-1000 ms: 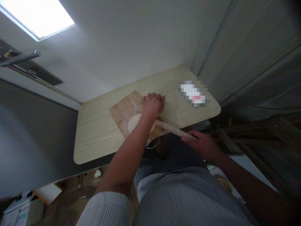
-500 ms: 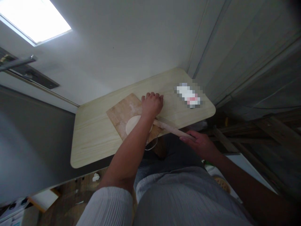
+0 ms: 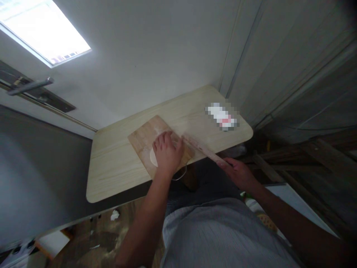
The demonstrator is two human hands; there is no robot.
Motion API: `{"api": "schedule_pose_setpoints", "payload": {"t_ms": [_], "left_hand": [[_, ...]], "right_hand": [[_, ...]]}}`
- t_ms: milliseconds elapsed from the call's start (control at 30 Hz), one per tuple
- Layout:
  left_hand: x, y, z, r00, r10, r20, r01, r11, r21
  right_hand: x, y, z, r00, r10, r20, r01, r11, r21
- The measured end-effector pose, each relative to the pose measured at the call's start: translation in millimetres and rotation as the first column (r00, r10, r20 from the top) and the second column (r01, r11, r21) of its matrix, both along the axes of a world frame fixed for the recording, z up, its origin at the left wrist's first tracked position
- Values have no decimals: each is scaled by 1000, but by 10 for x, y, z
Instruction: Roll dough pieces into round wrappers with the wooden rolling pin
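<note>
A round, flat, pale piece of dough [image 3: 153, 158] lies on a wooden cutting board [image 3: 142, 137] dusted with what looks like flour. My left hand [image 3: 168, 150] rests over the dough, palm down, fingers spread and thumb apart, covering much of it. In my right hand [image 3: 240, 173], fingers wrap round one end of a wooden rolling pin [image 3: 205, 150]. The pin slants up and left from that hand, its far end near my left thumb and slightly blurred. A wire loop [image 3: 182, 174] shows at the board's near corner.
The board sits on a light wooden table [image 3: 111, 163] with rounded corners, against a pale wall. A pixelated white item [image 3: 221, 116] lies at the table's right. A door handle [image 3: 30, 86] sticks out at left. Crumpled white paper [image 3: 114, 214] lies on the floor.
My left hand has come back from beyond the board's right edge onto the dough. The rolling pin's far end has lifted off the dough's edge and moved slightly away, still in my right hand.
</note>
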State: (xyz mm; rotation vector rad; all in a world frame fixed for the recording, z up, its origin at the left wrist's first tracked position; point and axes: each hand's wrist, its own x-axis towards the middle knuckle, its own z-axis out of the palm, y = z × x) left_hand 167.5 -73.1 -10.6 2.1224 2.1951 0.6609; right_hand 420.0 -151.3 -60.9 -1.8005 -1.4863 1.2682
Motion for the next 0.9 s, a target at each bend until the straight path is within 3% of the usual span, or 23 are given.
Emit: {"api": "schedule_pose_setpoints", "payload": {"t_ms": [100, 233, 500, 667, 900], "left_hand": [[155, -330, -119, 996, 19, -89, -27, 996, -84], [178, -429, -207, 992, 13, -123, -28, 993, -119], [-346, -498, -127, 946, -281, -159, 249, 949, -195], [-537, -641, -104, 976, -107, -191, 74, 983, -171], [-508, -823, -164, 989, 47, -141, -62, 993, -104]], "right_hand": [[-15, -14, -6, 1000, -15, 1, 15, 1000, 25], [-56, -30, 3, 1000, 2, -2, -2, 998, 65], [-152, -121, 0, 999, 48, 5, -48, 996, 73], [-189, -164, 40, 998, 64, -6, -63, 995, 76], [-263, -172, 97, 990, 141, 2, -141, 987, 76]]}}
